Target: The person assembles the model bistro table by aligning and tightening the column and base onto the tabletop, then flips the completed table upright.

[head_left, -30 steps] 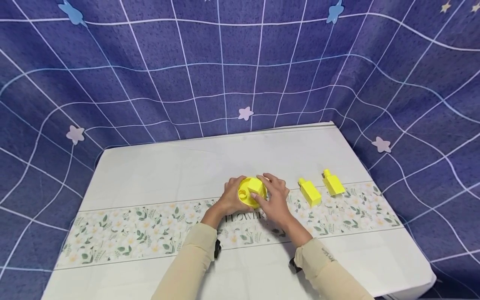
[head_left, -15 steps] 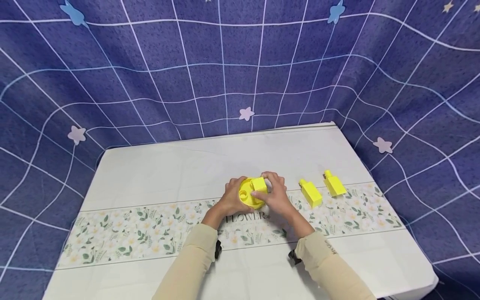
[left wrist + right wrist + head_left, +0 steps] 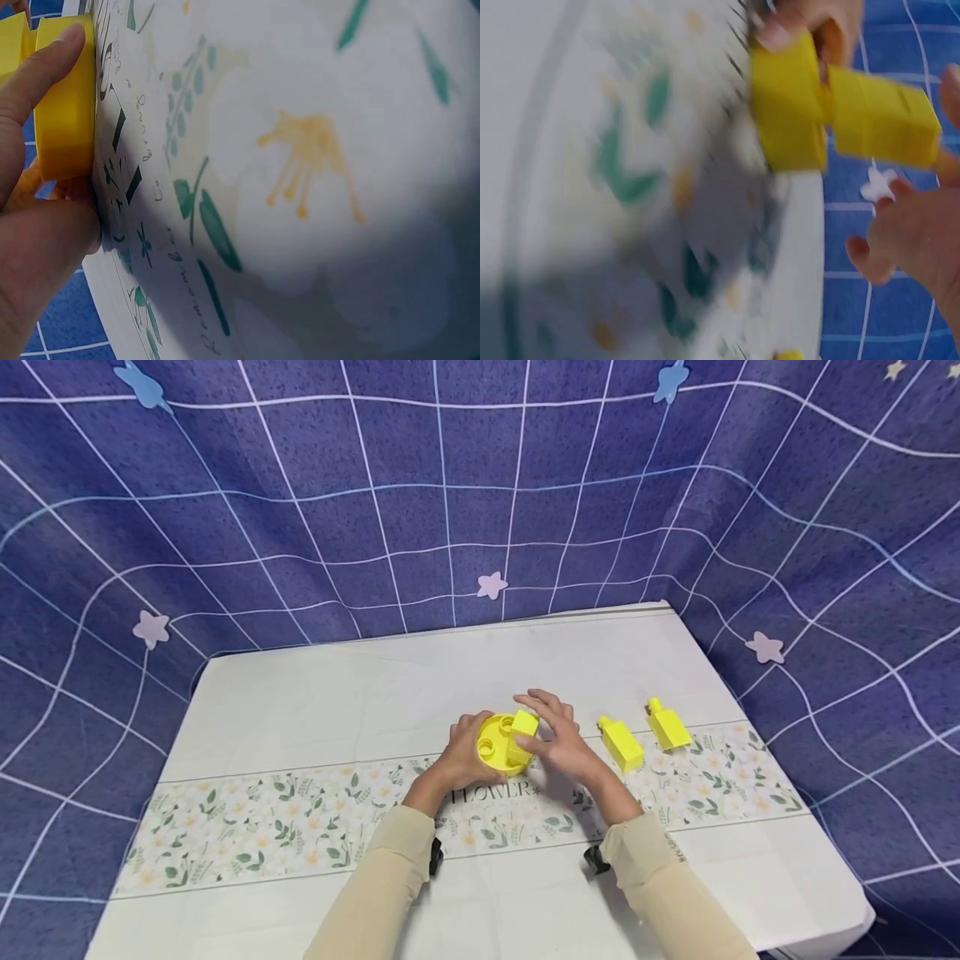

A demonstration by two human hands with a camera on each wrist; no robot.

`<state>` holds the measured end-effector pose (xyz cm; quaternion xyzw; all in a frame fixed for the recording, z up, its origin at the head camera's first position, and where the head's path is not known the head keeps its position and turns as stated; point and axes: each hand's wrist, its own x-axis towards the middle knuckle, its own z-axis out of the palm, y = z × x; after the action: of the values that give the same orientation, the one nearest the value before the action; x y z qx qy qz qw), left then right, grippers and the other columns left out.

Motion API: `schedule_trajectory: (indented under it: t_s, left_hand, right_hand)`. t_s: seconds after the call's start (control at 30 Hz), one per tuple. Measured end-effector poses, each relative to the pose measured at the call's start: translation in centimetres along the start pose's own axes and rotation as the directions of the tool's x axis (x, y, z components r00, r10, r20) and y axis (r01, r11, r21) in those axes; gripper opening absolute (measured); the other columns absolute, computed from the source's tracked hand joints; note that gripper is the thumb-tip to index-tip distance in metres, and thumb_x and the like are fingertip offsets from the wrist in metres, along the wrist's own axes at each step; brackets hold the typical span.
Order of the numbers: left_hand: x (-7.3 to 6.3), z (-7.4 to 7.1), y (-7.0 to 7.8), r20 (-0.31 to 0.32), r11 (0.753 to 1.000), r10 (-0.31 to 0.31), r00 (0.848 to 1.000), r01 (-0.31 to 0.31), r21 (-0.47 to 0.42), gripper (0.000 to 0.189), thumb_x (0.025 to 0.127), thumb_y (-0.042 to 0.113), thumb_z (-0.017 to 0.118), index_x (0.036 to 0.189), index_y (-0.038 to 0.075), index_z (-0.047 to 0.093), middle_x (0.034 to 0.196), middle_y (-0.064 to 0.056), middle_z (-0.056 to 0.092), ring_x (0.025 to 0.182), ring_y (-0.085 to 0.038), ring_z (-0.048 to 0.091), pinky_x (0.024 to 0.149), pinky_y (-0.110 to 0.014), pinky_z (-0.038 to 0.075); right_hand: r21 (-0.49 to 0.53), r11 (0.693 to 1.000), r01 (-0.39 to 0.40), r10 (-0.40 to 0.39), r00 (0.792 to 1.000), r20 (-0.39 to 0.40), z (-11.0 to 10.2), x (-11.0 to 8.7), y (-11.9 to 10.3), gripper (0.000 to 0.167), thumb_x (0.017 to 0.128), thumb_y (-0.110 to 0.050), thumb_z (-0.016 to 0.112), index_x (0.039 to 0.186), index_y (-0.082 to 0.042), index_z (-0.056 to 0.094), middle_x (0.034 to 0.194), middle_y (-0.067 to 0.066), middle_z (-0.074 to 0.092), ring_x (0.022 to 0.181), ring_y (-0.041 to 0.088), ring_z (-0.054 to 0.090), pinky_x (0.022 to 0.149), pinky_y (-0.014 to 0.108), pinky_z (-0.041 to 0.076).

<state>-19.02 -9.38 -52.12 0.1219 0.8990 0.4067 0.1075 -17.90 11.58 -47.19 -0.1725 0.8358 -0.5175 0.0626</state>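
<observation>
A round yellow base (image 3: 494,759) with raised ring sockets rests on the table. My left hand (image 3: 462,756) grips its left side; in the left wrist view the thumb (image 3: 64,49) presses on the rim and fingers curl beneath. A yellow rectangular block (image 3: 523,732) with a narrow neck stands slightly tilted over the right part of the base. In the right wrist view the block (image 3: 885,116) meets the base at its neck; whether it is seated is unclear. My right hand (image 3: 558,739) holds the block loosely, thumb on its near side, upper fingers spread beyond it.
Two more yellow blocks with round pegs, a nearer one (image 3: 621,744) and a farther one (image 3: 667,725), lie to the right. The white tablecloth (image 3: 322,710) has a floral band. A blue grid-patterned curtain (image 3: 375,527) surrounds the table's back and sides.
The yellow block has moved right and nearer on the base, uncovering a second ring socket. My right hand shifted with it and its fingers spread wider. The left hand stays on the base.
</observation>
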Motion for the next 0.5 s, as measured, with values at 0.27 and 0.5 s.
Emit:
schedule_trajectory:
  t_s: [0.27, 0.5]
  left_hand:
    - [0.0, 0.0, 0.1, 0.008, 1.000, -0.019, 1.000, 0.019, -0.006, 0.114, 0.051, 0.026, 0.095, 0.147, 0.025, 0.035, 0.132, -0.003, 0.039, 0.116, -0.020, 0.032, 0.101, -0.043, 0.036]
    - [-0.1, 0.0, 0.2, -0.002, 1.000, -0.020, 1.000, 0.020, -0.011, 0.113, 0.052, 0.023, 0.094, 0.147, 0.023, 0.035, 0.133, -0.005, 0.039, 0.116, -0.022, 0.032, 0.100, -0.045, 0.037]
  right_hand:
    - [0.028, 1.000, -0.005, 0.007, 0.998, -0.067, -0.2, 0.0, 1.3, 0.038, 0.081, -0.018, 0.077, 0.114, -0.016, 0.060, 0.146, 0.006, 0.040, 0.132, 0.030, 0.022, 0.106, 0.062, 0.019]
    - [-0.019, 1.000, -0.006, 0.002, 0.977, -0.212, 2.3, -0.6, 1.4, 0.048, 0.078, -0.025, 0.081, 0.097, -0.010, 0.039, 0.129, 0.013, 0.047, 0.119, 0.029, 0.029, 0.101, 0.054, 0.017]
